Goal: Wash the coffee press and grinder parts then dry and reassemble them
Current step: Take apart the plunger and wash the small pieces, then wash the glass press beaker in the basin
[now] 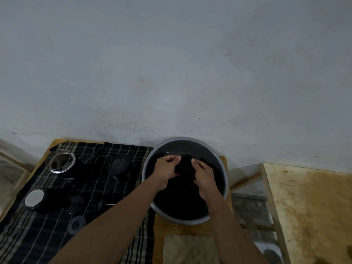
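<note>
Black round part (185,163) | left hand (165,171), right hand (205,178): fingers curled around it | over round grey metal basin (202,147) | risk: wet grip may slip, part drops.

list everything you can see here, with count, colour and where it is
basin: one, grey metal, on the table right of the cloth, dark inside
black part: one, black, over the basin, between both hands
striped cloth: one, dark with pale stripes, over the table's left side
glass jar: one, clear, far left of the cloth
ridged round part: one, black, far middle of the cloth
lid: one, black with a shiny disc, near left of the cloth
flat discs: two, black, right of the lid
towel: one, beige, in front of the basin
table: one, brown wood
wooden board: one, pale, stained, far right
wall: grey, behind
left hand: grips the black part
right hand: grips the black part
</note>
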`<state>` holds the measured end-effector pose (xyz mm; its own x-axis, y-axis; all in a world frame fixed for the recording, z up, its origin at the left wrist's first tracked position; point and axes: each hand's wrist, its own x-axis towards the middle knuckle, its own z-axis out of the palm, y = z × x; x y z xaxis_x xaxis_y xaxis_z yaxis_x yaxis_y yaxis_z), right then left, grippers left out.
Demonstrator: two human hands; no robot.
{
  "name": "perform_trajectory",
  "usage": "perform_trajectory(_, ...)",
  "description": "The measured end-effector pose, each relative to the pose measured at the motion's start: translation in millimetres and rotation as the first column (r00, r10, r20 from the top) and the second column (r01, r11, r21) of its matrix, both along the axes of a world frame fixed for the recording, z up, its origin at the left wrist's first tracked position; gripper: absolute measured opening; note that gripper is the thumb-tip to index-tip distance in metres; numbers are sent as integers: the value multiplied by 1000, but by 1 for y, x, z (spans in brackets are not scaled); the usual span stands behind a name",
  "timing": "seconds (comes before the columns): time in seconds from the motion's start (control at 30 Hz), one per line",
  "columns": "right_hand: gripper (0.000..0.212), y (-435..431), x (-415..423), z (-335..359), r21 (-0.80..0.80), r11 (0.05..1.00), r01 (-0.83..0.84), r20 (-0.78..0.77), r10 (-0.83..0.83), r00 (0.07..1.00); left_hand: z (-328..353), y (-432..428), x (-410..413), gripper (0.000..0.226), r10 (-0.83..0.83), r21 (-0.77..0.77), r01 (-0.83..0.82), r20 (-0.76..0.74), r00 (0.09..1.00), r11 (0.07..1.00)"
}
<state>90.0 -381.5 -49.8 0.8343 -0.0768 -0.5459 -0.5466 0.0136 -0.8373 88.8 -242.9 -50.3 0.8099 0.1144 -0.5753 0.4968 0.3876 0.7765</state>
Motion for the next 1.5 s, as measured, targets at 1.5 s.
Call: perform_trajectory(1.5,20,174,-152,-39,-530,337,-778,-280,797,535,-33,182,-221,18,-298,726,498,-401,867,474)
